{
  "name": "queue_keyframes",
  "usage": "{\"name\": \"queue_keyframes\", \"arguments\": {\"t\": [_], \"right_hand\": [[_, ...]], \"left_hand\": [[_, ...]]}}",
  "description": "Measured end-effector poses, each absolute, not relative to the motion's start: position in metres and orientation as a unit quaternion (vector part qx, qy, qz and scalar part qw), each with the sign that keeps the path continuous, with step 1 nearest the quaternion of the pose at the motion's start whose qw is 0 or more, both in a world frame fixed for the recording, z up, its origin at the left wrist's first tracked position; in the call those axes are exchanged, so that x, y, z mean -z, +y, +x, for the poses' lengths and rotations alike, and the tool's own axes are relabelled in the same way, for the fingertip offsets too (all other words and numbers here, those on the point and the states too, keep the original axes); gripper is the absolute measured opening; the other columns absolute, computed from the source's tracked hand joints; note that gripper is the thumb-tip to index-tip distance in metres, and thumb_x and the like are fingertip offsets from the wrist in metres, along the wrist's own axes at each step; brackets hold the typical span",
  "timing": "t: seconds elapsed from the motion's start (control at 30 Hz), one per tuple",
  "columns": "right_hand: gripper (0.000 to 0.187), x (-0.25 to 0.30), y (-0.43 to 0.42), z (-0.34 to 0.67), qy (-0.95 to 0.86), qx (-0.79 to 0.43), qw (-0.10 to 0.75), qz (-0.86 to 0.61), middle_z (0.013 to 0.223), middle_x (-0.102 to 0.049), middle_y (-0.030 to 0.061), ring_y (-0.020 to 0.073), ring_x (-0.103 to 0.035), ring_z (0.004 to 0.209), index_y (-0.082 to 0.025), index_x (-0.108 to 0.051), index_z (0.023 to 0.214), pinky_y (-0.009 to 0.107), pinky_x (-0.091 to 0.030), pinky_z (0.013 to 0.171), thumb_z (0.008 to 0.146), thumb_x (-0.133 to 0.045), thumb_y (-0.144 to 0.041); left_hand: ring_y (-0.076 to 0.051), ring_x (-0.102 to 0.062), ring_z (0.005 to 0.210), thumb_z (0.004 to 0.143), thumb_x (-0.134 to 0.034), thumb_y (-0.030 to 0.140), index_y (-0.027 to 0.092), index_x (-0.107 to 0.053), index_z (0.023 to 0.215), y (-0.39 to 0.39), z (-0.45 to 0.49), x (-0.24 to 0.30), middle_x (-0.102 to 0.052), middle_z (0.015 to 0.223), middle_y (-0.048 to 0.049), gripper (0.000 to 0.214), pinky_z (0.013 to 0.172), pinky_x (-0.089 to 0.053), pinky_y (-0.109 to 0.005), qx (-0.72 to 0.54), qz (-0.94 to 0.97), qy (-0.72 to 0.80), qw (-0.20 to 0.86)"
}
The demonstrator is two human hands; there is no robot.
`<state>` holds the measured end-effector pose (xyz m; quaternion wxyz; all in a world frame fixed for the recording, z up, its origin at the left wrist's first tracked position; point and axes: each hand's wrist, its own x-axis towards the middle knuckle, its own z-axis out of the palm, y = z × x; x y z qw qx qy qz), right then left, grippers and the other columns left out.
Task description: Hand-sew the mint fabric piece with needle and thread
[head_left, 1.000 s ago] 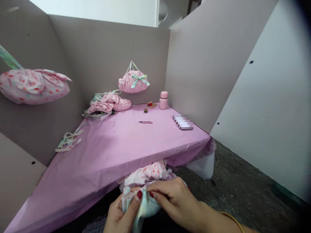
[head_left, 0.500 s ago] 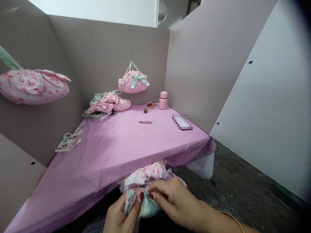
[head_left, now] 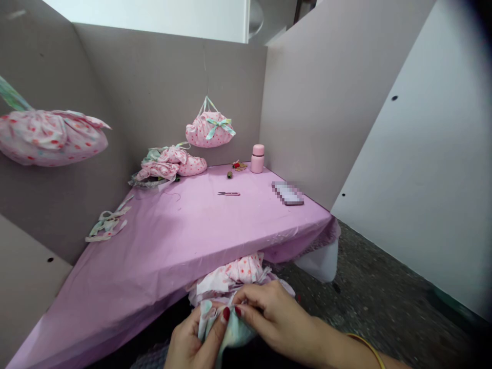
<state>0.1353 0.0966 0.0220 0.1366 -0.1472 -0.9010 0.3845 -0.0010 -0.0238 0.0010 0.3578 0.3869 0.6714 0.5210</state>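
Low in front of me, below the table's near edge, both hands pinch a piece of pale green and white fabric [head_left: 236, 335]. My left hand [head_left: 196, 338] is closed on its left side, thumb on top and a folded strip rising between the fingers. Close beside it, my right hand [head_left: 271, 318] pinches the same cloth between thumb and forefinger. The two thumb tips nearly meet. Any needle or thread between the fingertips is too small to make out. Just beyond the hands lies a bundle of pink dotted cloth [head_left: 246, 267], partly hidden by them.
A pink-covered table [head_left: 200, 225] holds thread snips [head_left: 229, 193], a thread spool [head_left: 229, 175], a pink flask [head_left: 257, 160], a blurred-out phone-like slab [head_left: 288, 193], fabric strips [head_left: 108, 225] and heaped dotted pouches [head_left: 165, 163]. Dotted pouches hang at left [head_left: 54, 138] and back [head_left: 210, 129]. Grey panels surround it.
My left thumb has shifted slightly up and right, nearer my right thumb, and the fabric's folds have moved a little. Both hands keep their hold.
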Motion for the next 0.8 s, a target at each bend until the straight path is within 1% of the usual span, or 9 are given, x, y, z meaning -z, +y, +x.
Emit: {"name": "queue_keyframes", "arguments": {"t": [0.1,0.37,0.43,0.5,0.57,0.7,0.8], "right_hand": [[0.017,-0.022,0.099,0.136,-0.892,-0.399,0.13,-0.165,0.066,-0.062,-0.0001,0.0103,-0.05,0.057,-0.015,-0.067,0.087,0.019,-0.036,0.054,0.086,-0.051,-0.019],[0.017,-0.021,0.103,0.136,-0.837,-0.508,0.12,-0.165,0.061,-0.052,-0.0021,0.0082,-0.042,0.054,-0.011,-0.068,0.084,0.017,-0.031,0.05,0.083,-0.053,-0.017],[0.017,-0.021,0.103,0.135,-0.816,-0.543,0.107,-0.169,0.058,-0.048,-0.0033,0.0073,-0.037,0.051,-0.01,-0.068,0.084,0.017,-0.028,0.047,0.082,-0.053,-0.017],[0.017,-0.02,0.105,0.135,-0.792,-0.579,0.096,-0.172,0.056,-0.044,-0.0044,0.0067,-0.033,0.049,-0.009,-0.067,0.084,0.017,-0.026,0.045,0.082,-0.053,-0.019],[0.019,-0.019,0.106,0.134,-0.771,-0.608,0.09,-0.169,0.055,-0.043,-0.0048,0.0065,-0.032,0.048,-0.008,-0.067,0.084,0.017,-0.025,0.045,0.082,-0.054,-0.022],[0.024,-0.013,0.11,0.135,-0.748,-0.639,0.087,-0.159,0.055,-0.042,-0.0049,0.0061,-0.032,0.048,-0.008,-0.067,0.083,0.017,-0.025,0.044,0.081,-0.058,-0.03],[0.026,-0.01,0.113,0.135,-0.736,-0.656,0.078,-0.148,0.054,-0.041,-0.0058,0.0053,-0.029,0.047,-0.008,-0.067,0.084,0.017,-0.022,0.043,0.081,-0.059,-0.033]], "left_hand": [[-0.021,-0.06,0.066,0.077,-0.062,0.043,0.016,-0.071,0.081,-0.023,-0.001,-0.001,-0.069,0.069,-0.0053,0.029,0.063,-0.048,-0.024,-0.52,0.376,0.683,0.349],[-0.02,-0.055,0.063,0.075,-0.064,0.045,0.017,-0.066,0.07,-0.022,0.0,0.0,-0.066,0.066,-0.0047,0.029,0.06,-0.046,-0.024,-0.524,0.368,0.685,0.347],[-0.02,-0.054,0.063,0.075,-0.064,0.047,0.016,-0.067,0.071,-0.023,0.0,-0.002,-0.065,0.066,-0.0042,0.031,0.061,-0.046,-0.024,-0.535,0.363,0.67,0.365],[-0.019,-0.054,0.063,0.075,-0.063,0.049,0.016,-0.069,0.077,-0.022,0.001,-0.003,-0.065,0.066,-0.0039,0.034,0.064,-0.046,-0.025,-0.554,0.356,0.64,0.396],[-0.018,-0.053,0.062,0.074,-0.064,0.051,0.016,-0.072,0.081,-0.021,0.002,-0.005,-0.064,0.066,-0.0032,0.037,0.064,-0.046,-0.026,-0.575,0.337,0.613,0.424],[-0.016,-0.052,0.06,0.069,-0.068,0.053,0.016,-0.073,0.079,-0.019,0.004,-0.004,-0.063,0.062,-0.0016,0.038,0.06,-0.044,-0.024,-0.604,0.285,0.568,0.481],[-0.015,-0.051,0.06,0.067,-0.07,0.052,0.017,-0.073,0.078,-0.019,0.005,-0.004,-0.063,0.062,-0.0009,0.036,0.059,-0.043,-0.023,-0.619,0.264,0.544,0.501]]}}
